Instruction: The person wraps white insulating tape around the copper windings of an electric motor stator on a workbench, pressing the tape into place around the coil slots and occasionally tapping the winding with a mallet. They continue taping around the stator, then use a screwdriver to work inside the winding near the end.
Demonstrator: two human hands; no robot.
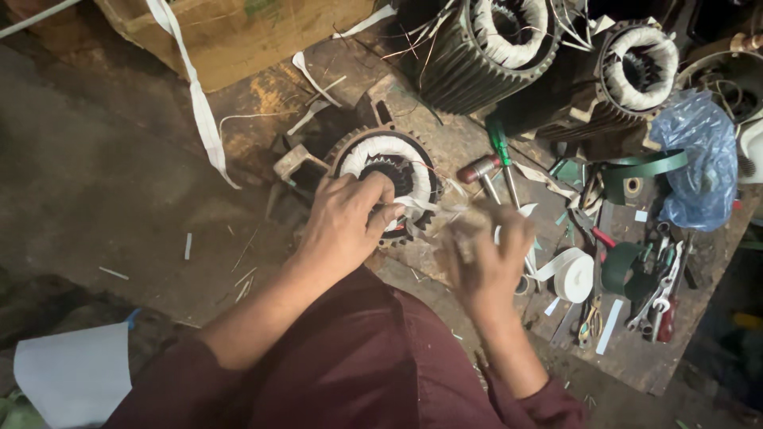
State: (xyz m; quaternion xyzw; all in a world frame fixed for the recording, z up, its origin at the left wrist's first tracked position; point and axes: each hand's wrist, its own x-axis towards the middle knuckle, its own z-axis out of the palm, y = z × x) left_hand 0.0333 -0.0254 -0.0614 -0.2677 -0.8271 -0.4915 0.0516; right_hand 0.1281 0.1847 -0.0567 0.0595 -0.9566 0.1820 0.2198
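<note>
Stator [387, 176] lies under left hand [343, 218], fingers pinching its white tape; right hand [486, 253] blurred, grip unclear.

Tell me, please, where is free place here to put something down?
The bare floor left of the motor stator under the left hand is free. Right of the right hand, the wooden board is crowded with tools.

A motor-repair workshop: wound stators [509, 40], scattered hand tools [660, 294], a grimy workboard [636, 357].
</note>
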